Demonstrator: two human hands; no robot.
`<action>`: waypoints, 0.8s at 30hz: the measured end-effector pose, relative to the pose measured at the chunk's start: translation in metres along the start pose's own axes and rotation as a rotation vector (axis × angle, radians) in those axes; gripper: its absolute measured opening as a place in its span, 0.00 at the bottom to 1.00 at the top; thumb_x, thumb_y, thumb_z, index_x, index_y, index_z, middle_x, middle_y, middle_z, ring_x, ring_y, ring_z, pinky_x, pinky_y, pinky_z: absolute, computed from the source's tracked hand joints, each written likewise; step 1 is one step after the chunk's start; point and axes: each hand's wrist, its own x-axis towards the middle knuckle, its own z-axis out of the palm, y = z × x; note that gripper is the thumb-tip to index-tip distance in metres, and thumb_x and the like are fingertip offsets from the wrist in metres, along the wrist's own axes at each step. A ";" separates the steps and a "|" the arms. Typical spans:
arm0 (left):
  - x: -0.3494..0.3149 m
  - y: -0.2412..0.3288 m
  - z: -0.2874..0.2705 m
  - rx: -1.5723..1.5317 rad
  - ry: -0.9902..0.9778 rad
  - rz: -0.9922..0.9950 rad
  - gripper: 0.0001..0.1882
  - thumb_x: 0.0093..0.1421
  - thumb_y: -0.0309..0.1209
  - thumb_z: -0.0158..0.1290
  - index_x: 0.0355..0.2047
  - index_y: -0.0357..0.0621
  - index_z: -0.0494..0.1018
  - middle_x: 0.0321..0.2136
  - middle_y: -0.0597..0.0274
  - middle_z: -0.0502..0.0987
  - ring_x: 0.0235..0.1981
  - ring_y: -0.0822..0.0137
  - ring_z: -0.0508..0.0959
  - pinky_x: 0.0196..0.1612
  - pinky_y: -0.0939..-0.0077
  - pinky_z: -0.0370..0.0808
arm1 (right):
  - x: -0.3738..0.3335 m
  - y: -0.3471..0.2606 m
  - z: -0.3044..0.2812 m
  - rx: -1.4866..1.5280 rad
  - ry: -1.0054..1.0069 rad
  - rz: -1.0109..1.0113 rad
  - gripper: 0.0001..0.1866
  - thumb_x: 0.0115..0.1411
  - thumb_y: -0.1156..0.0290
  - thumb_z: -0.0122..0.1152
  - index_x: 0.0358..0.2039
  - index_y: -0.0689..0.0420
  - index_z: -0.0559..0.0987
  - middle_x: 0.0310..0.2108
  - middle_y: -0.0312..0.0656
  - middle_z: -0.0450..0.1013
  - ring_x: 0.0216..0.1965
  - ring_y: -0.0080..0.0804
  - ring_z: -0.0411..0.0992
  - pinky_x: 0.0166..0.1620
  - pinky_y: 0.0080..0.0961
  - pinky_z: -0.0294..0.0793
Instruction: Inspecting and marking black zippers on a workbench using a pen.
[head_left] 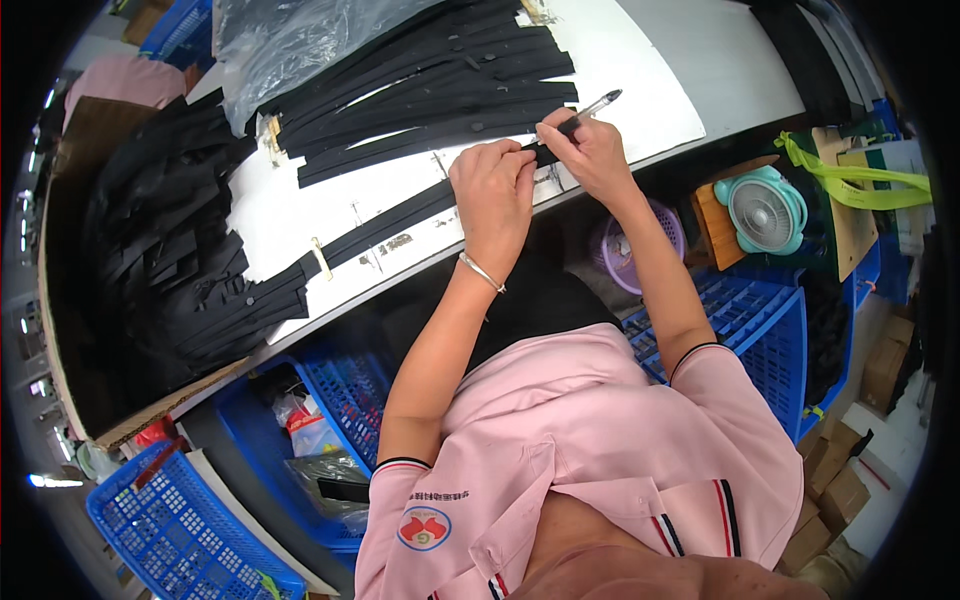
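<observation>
A long black fabric strip [390, 222] lies along the front edge of the white tabletop. On its right part, my left hand [492, 195] is closed, with the fingertips pressing the strip. Beside it, my right hand [592, 158] grips a pen [597, 106] with a clear barrel and black ends. The pen's pointed black end is up to the right, and its lower end is hidden by the fingers. My right fingertips are at the strip's right end. Farther back lies a spread of black strips [430, 90], partly overlapping. Pale tape [321, 258] and dark marks are on the white surface.
A cardboard box [62, 290] full of black strips stands at the left. Clear plastic sheeting [290, 50] lies at the back. Blue crates [190, 520] stand below the table. A turquoise fan [765, 210] and a purple basket [655, 245] are at the right.
</observation>
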 end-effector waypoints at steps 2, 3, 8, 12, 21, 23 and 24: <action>-0.001 0.000 0.001 -0.007 0.006 0.005 0.06 0.55 0.25 0.65 0.34 0.42 0.83 0.38 0.65 0.81 0.45 0.58 0.76 0.53 0.62 0.68 | 0.002 -0.003 -0.002 -0.027 0.002 -0.049 0.09 0.62 0.67 0.67 0.29 0.60 0.82 0.18 0.40 0.72 0.16 0.32 0.67 0.23 0.28 0.64; -0.002 0.000 0.001 -0.006 0.005 -0.005 0.06 0.55 0.25 0.65 0.34 0.42 0.83 0.38 0.65 0.81 0.45 0.58 0.76 0.53 0.62 0.68 | 0.000 0.000 -0.001 -0.037 0.009 -0.075 0.10 0.63 0.67 0.66 0.29 0.59 0.82 0.18 0.41 0.72 0.16 0.30 0.67 0.23 0.29 0.65; -0.002 0.001 0.000 0.008 0.011 -0.006 0.05 0.56 0.27 0.66 0.34 0.43 0.85 0.38 0.65 0.83 0.45 0.60 0.78 0.52 0.64 0.69 | -0.005 0.001 -0.008 0.152 -0.029 0.027 0.11 0.63 0.66 0.64 0.28 0.60 0.82 0.17 0.43 0.71 0.17 0.27 0.67 0.24 0.28 0.65; -0.003 0.000 -0.002 -0.009 0.010 -0.005 0.05 0.56 0.26 0.65 0.34 0.43 0.84 0.39 0.64 0.82 0.46 0.59 0.77 0.52 0.63 0.68 | -0.005 0.006 -0.007 0.126 -0.067 0.009 0.13 0.62 0.65 0.65 0.26 0.61 0.81 0.16 0.44 0.70 0.17 0.28 0.68 0.24 0.28 0.66; 0.004 -0.006 -0.003 0.004 -0.012 0.010 0.06 0.56 0.27 0.65 0.35 0.44 0.85 0.39 0.64 0.82 0.46 0.59 0.77 0.52 0.63 0.68 | 0.001 -0.005 -0.014 0.521 -0.080 0.172 0.10 0.63 0.72 0.62 0.26 0.63 0.81 0.23 0.37 0.77 0.25 0.20 0.72 0.29 0.22 0.70; 0.005 -0.005 -0.007 -0.013 -0.066 0.027 0.07 0.56 0.27 0.64 0.36 0.43 0.84 0.42 0.62 0.81 0.48 0.57 0.76 0.54 0.60 0.68 | -0.001 0.001 -0.018 0.577 -0.044 0.176 0.09 0.64 0.73 0.61 0.28 0.63 0.81 0.25 0.36 0.78 0.26 0.18 0.72 0.31 0.20 0.70; 0.005 -0.003 -0.010 -0.011 -0.059 0.038 0.07 0.56 0.27 0.64 0.36 0.43 0.84 0.42 0.62 0.81 0.48 0.57 0.76 0.54 0.60 0.68 | 0.000 0.002 -0.019 0.633 -0.010 0.180 0.08 0.65 0.75 0.60 0.29 0.63 0.81 0.28 0.36 0.78 0.28 0.17 0.72 0.32 0.19 0.70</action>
